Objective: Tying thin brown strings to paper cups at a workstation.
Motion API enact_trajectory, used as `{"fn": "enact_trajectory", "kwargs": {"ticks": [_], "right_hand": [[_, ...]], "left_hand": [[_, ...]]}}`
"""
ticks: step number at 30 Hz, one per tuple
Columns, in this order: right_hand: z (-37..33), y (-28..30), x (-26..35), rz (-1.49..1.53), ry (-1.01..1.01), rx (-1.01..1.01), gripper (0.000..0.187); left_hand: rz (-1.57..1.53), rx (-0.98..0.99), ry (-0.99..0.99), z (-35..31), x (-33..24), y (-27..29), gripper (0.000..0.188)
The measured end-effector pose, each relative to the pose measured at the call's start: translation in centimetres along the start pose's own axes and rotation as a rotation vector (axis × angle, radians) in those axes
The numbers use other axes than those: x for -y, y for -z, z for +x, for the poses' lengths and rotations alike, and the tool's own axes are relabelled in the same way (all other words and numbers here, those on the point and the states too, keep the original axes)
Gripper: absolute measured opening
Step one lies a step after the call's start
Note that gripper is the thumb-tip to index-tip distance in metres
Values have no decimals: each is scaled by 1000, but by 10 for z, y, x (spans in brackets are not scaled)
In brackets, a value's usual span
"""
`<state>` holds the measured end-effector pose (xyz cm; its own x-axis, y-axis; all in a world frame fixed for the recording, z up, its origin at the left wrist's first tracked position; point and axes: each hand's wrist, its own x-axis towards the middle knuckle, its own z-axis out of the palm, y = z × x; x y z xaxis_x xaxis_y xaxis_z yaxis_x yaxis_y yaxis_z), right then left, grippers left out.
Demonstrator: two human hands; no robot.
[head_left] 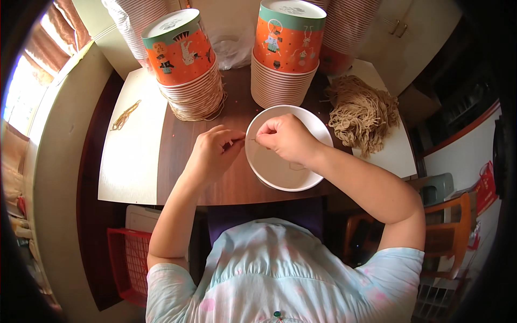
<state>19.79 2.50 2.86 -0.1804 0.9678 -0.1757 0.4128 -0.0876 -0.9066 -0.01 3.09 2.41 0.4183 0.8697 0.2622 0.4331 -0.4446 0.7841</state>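
A white paper bucket (280,175) stands on the table in front of me, its open mouth facing up. My right hand (285,137) reaches over its far right rim, thumb and fingers pinched on a thin tan cord (296,167) inside. Part of that cord hangs down within the bucket. Just outside the left wall, my left hand (218,148) is closed in a pinch, fingertips close to the rim. What those fingertips hold is too small to make out.
Behind the bucket rise two stacks of orange and green paper buckets, one left (180,59) with cords around its base, one right (288,59). A heap of tan cords (363,113) lies right; a few strands (126,114) lie left. A red crate (129,258) is below the table.
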Motion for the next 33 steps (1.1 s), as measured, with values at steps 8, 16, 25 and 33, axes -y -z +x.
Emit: {"fn": "enact_trajectory", "kwargs": {"ticks": [8,16,25,33], "right_hand": [[2,-6,1,-33,39,-29,12],[4,-9,3,-44,73,-34,12],[-8,6,23,-331,95,103,19],[-70,24,40,-816,212,260,54]], "left_hand": [[-19,-12,-20,-1,3,-2,17],[31,0,-56,1,-1,-2,17],[120,-101,-134,-11,2,-23,7],[-606,106,177,-60,-9,-4,4]]}}
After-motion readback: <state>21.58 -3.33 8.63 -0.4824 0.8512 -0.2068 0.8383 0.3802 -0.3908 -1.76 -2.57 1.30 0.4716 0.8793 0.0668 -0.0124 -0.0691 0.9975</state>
